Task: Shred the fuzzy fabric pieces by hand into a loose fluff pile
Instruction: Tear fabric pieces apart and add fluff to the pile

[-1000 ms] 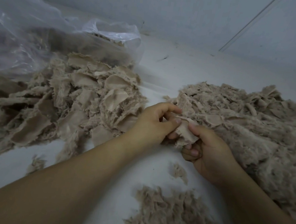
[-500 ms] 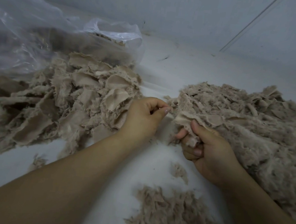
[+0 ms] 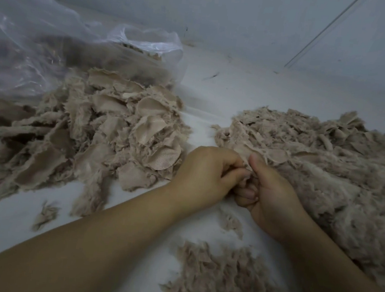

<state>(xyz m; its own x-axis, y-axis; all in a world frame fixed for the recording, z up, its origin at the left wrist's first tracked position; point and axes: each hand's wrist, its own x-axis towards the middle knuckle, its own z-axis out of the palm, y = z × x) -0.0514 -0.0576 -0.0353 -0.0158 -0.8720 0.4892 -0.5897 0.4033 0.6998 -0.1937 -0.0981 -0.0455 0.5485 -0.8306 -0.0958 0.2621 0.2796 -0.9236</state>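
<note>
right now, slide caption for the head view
Both hands, left hand and right hand, pinch a fuzzy fabric piece between two heaps.

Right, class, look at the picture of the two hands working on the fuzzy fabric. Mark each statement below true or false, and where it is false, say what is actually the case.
1. Both hands meet at the near edge of the right-hand heap. True: the left hand and right hand touch there, against the right heap.
2. The plastic bag lies at the far right. False: the clear plastic bag is at the far left, behind the left heap.
3. A small pile of fluff lies on the white surface near the person, below the hands. True: the fluff pile.
4. The left hand lies flat and open. False: its fingers are curled, pinching fabric.
5. The fabric is bright blue. False: it is beige-brown.
</note>
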